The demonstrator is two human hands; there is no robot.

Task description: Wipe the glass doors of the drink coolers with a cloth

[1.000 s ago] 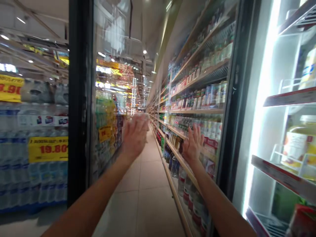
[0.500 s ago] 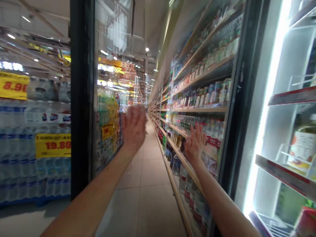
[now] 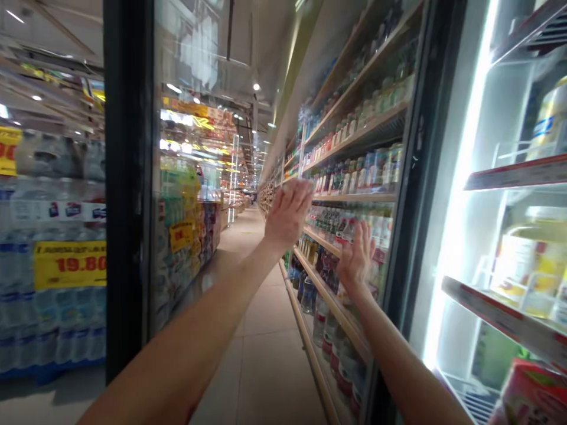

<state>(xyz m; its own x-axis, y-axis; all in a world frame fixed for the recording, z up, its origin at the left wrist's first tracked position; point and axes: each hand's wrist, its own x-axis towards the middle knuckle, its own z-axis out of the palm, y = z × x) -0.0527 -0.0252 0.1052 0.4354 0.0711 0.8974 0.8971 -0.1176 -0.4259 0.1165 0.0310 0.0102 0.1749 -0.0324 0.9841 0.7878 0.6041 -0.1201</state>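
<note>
My left hand (image 3: 289,215) lies flat, fingers together, over a pale cloth or tissue (image 3: 309,186) against the glass door (image 3: 239,77). Only a little of the cloth shows around the blurred fingertips. My right hand (image 3: 355,257) is raised by the door's right side, fingers stretched out, holding nothing visible. Whether it touches the glass I cannot tell. A dark frame (image 3: 124,177) borders the glass, and bottle shelves show through or in the pane behind both hands.
To the right, a lit cooler (image 3: 460,147) holds drinks on racks with price rails (image 3: 505,307). Stacked water bottles (image 3: 57,319) with a yellow price sign (image 3: 71,264) stand on the left. A tiled aisle floor (image 3: 266,348) runs ahead.
My left hand has swept right across the glass with the pale cloth, closer to my right hand. The right hand stays raised, and the view has turned slightly right.
</note>
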